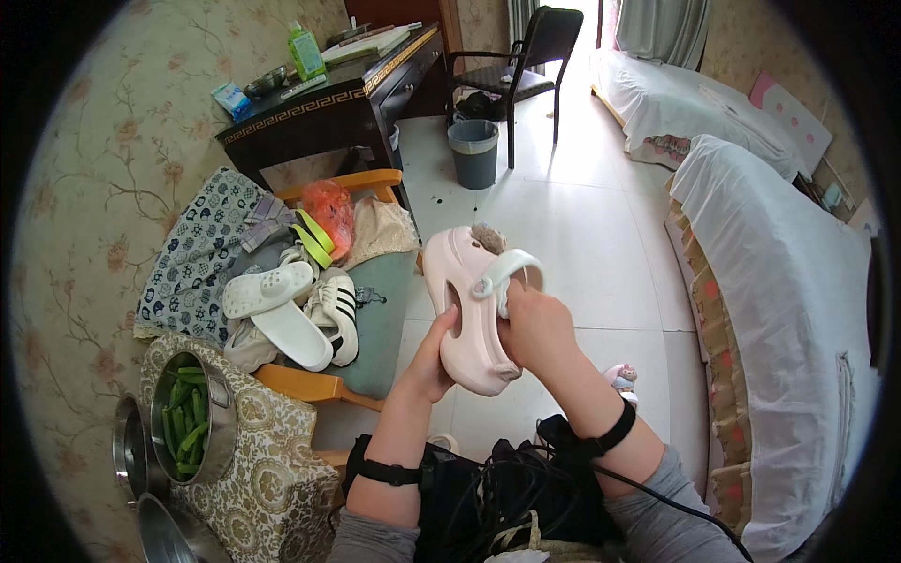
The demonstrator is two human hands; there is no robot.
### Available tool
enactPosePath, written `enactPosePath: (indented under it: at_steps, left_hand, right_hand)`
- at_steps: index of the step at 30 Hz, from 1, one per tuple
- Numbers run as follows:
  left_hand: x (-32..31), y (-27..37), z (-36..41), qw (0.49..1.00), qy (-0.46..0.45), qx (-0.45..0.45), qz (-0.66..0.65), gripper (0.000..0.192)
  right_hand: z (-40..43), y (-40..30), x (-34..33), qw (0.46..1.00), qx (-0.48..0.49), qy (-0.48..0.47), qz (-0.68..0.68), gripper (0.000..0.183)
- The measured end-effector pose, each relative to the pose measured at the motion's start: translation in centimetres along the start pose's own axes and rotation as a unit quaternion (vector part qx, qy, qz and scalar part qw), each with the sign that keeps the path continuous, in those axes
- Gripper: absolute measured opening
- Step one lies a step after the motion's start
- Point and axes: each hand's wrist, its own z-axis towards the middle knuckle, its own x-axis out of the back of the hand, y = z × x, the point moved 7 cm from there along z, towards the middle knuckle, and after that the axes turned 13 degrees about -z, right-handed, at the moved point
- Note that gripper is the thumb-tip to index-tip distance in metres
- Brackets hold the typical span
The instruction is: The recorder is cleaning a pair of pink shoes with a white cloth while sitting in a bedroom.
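Observation:
A pale pink clog (464, 352) with a white heel strap (514, 271) and a brown furry charm (488, 239) is held up before me, its sole side facing left. My left hand (435, 355) grips it from below on the left, with the thumb at a slot in its side. My right hand (538, 327) has its fingers inside the opening under the strap; their tips are hidden. To the left, a white slide sandal (292, 334), a white sneaker with black stripes (343, 313) and other shoes lie on a green-seated wooden chair (383, 310).
A steel pot (222, 422) of green pods stands on a cloth-covered surface (274, 450) at lower left. Ahead are a dark desk (310, 116), a grey bin (473, 158) and a black chair (524, 70). A white-covered sofa (767, 317) runs along the right. Another decorated shoe (621, 376) lies on the floor.

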Motion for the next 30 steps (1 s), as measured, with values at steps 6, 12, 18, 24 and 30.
enactPosePath:
  at_steps: [6,12,18,24,30]
  left_hand:
    - [1.3,-1.5,0.8,0.991,0.026,0.026,0.128,0.062]
    - [0.7,-0.5,0.2,0.996,0.009,0.032,0.079,0.068]
    - [-0.7,-1.2,-0.7,0.975,0.008,0.083,0.206,0.078]
    - [-0.1,-1.2,0.4,0.967,-0.006,0.038,0.253,0.065]
    - [0.9,0.8,0.7,0.985,-0.012,-0.003,0.172,0.075]
  right_hand:
    - [1.7,1.2,-7.5,0.631,-0.128,-0.013,0.765,0.032]
    - [0.7,-0.7,-6.0,0.766,-0.068,-0.028,0.638,0.039]
    - [0.8,0.9,-9.8,0.523,-0.217,-0.110,0.817,0.031]
    - [1.2,1.1,-9.0,0.844,-0.089,-0.037,0.527,0.029]
    - [1.5,-1.8,-6.7,0.487,-0.115,-0.040,0.865,0.035]
